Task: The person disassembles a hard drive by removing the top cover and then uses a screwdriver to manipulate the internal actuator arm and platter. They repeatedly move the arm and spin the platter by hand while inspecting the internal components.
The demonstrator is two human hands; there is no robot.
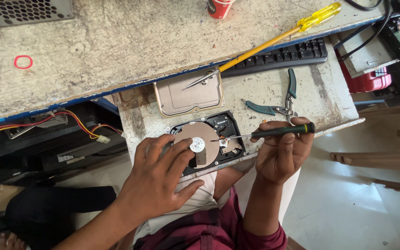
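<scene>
The hard drive [207, 143] lies opened at the worktop's front edge, its cover [188, 96] set aside behind it; the left hand [160, 173] presses flat on it (fingers spread, gripping nothing) while the right hand [281, 150] closes around a small screwdriver [265, 133] aimed at inner screws, apparently not yet out.

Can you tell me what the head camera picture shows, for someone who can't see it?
A person's left hand rests on an opened hard drive on a worn table, while the right hand holds a small green screwdriver to it. The drive's lid, pliers and a yellow screwdriver lie nearby.
</scene>
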